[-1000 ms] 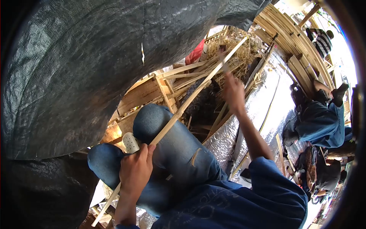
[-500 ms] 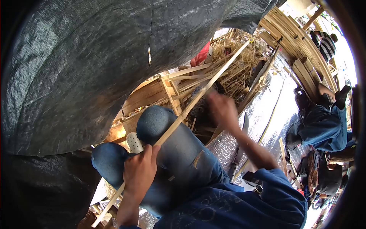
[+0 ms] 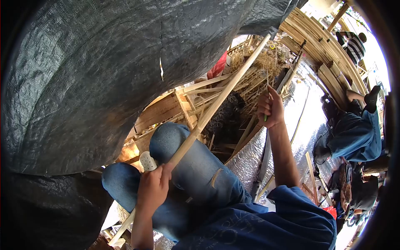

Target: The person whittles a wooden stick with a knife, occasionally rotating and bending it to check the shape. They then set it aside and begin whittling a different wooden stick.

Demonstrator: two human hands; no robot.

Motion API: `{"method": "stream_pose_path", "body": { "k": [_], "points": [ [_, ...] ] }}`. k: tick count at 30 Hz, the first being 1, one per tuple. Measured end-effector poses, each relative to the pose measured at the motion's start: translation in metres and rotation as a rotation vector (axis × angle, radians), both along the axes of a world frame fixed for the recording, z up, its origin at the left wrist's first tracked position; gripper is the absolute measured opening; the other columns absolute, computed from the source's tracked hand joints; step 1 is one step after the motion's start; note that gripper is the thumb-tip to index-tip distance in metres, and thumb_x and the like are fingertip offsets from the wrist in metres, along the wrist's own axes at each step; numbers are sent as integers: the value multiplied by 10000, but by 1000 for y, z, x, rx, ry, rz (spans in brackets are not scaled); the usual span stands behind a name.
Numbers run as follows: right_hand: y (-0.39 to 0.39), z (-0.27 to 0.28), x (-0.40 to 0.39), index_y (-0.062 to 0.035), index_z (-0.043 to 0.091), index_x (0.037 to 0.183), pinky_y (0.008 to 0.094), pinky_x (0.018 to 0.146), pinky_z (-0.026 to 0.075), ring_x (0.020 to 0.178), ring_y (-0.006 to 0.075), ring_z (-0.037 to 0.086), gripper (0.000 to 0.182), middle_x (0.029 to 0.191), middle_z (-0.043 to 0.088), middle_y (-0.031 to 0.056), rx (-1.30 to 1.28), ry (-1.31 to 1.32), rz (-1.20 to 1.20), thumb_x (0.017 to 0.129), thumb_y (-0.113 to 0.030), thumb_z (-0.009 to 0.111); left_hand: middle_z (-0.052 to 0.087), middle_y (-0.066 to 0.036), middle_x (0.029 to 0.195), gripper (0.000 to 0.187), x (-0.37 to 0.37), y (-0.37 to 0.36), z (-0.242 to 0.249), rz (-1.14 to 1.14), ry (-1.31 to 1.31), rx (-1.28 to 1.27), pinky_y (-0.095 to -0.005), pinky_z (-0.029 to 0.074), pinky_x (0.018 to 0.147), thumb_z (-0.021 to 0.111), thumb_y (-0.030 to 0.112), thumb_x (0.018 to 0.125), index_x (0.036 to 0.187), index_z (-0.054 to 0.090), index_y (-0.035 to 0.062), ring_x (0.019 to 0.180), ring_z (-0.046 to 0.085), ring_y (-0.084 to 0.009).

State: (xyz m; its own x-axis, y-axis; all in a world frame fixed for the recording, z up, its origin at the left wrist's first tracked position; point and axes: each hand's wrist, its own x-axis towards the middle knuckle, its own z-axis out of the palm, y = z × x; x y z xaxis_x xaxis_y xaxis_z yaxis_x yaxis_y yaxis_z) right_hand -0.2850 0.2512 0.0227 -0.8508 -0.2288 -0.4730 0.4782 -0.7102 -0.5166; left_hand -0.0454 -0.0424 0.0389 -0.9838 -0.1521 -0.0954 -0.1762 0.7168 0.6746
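Observation:
A long pale wooden strip [image 3: 216,104] runs diagonally over my knees, from the lower left up to the edge of the dark tarp. My left hand [image 3: 152,188] is wrapped round its lower part, beside my knee. To the right of the strip, raised and apart from it, my right hand [image 3: 271,107] is closed round a small knife with a green handle [image 3: 266,118]. Its thin blade [image 3: 267,77] points up, over the pile of shavings [image 3: 260,62].
A dark tarp [image 3: 96,75] hangs at upper left. Long wooden strips [image 3: 321,37] are stacked at upper right. A silvery sheet [image 3: 306,121] covers the ground to my right, where another person's legs [image 3: 354,137] show. A person in stripes [image 3: 355,46] is farther back.
My right hand has moved right and up, away from the strip, and is no longer blurred. The strip's upper end has shifted slightly up and left. My left hand still grips it.

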Motion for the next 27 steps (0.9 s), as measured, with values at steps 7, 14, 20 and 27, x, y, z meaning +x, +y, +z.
{"method": "stream_pose_path", "body": {
  "k": [7, 14, 20, 27],
  "points": [
    [-21, -3, 29, -86, 539, 886, 237, 441, 304, 475, 85, 347, 249, 613, 391, -26, 289, 209, 184, 965, -311, 466, 600, -154, 618, 284, 27, 10, 27, 35, -81, -290, -418, 465, 546, 502, 274, 953, 817, 574, 36, 612, 609, -366],
    [-27, 2, 53, -69, 467, 1299, 259, 514, 447, 582, 138, 517, 351, 789, 487, 39, 440, 451, 167, 1002, -247, 408, 610, -124, 689, 173, 57, 1, 12, 67, -200, -159, -430, 425, 495, 538, 236, 935, 882, 541, 71, 585, 591, -345],
    [-24, -5, 64, -56, 503, 1113, 209, 446, 271, 490, 59, 293, 324, 674, 428, 8, 571, 369, 213, 1001, -347, 415, 622, -120, 730, 143, 3, 8, 14, 63, 179, -262, -405, 449, 506, 529, 193, 937, 924, 557, 53, 590, 604, -329],
    [-18, -6, 64, -40, 521, 1003, 209, 408, 245, 455, 54, 299, 338, 659, 408, -16, 656, 371, 158, 997, -362, 417, 650, -84, 806, 161, 18, -7, 28, -31, 66, -471, -403, 481, 559, 517, 216, 944, 991, 559, 68, 679, 634, -295]
  ]
}}
